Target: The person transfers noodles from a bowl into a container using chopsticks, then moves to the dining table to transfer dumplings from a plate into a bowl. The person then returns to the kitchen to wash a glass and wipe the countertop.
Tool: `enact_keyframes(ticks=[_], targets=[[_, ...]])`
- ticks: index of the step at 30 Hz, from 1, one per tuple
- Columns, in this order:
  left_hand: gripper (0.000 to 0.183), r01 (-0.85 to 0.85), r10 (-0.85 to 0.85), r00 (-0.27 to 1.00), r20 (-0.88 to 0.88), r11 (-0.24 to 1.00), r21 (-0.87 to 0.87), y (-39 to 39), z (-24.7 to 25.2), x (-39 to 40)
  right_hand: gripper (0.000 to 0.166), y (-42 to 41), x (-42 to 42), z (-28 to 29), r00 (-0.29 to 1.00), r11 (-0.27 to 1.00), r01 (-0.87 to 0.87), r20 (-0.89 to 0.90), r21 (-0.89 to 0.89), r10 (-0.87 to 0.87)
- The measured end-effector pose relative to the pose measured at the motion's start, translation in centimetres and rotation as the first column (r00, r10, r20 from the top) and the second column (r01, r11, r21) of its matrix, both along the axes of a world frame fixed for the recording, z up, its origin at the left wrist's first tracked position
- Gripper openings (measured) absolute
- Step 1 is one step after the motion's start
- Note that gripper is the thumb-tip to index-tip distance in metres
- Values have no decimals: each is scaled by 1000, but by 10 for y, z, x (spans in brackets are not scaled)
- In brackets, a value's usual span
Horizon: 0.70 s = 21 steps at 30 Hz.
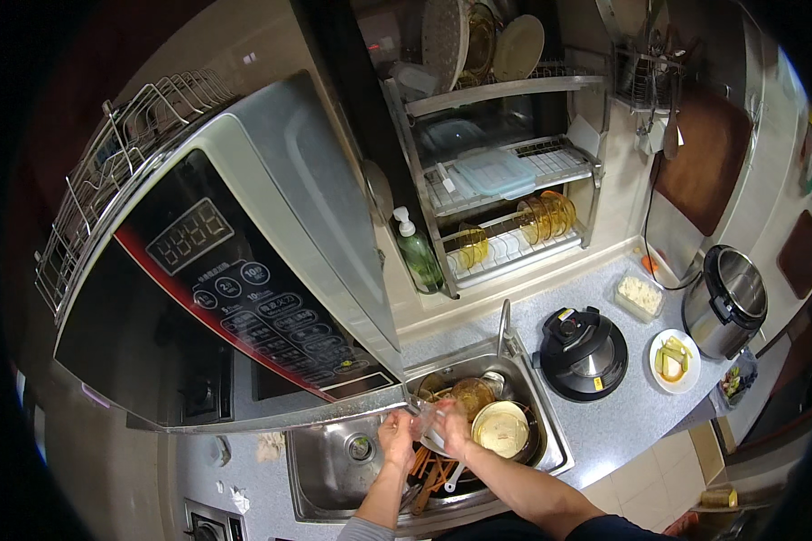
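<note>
Both hands are over the right basin of a steel double sink (pixel 352 504). My left hand (pixel 396 436) is closed at the left side of a clear, blurred item (pixel 425 420), perhaps a glass or plastic container. My right hand (pixel 452 427) touches its right side, the fingers blurred. Below them lie chopsticks (pixel 438 473), a white-handled utensil (pixel 454 478) and a wooden utensil (pixel 422 499). Just right of my right hand is a cream bowl (pixel 501 431), with an amber glass bowl (pixel 472 395) behind it. What my palms cover is hidden.
A microwave (pixel 243 284) juts out at the left above the sink. Right of the faucet (pixel 505 331) are a pressure cooker lid (pixel 583 354), a plate of food (pixel 674 361), a container of white food (pixel 639 295) and a steel cooker pot (pixel 724 304). A dish rack (pixel 501 182) stands behind.
</note>
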State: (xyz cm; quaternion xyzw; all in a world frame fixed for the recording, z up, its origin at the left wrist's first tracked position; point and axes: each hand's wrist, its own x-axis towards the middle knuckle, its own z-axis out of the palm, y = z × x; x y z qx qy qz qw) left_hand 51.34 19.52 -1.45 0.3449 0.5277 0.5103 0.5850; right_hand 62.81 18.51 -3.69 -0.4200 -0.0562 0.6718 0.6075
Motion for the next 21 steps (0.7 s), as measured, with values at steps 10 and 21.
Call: enact_keyframes(ticks=[10,21], targets=[[74,413,116,444,-889,853,318,-6,38,6,33,1,16,-11,938,955,-293,-177,53,298],[23,-116,111,972,-207,993,-11,4,-6,-3,41,25,6,10,867,946,-302,445,115,223]])
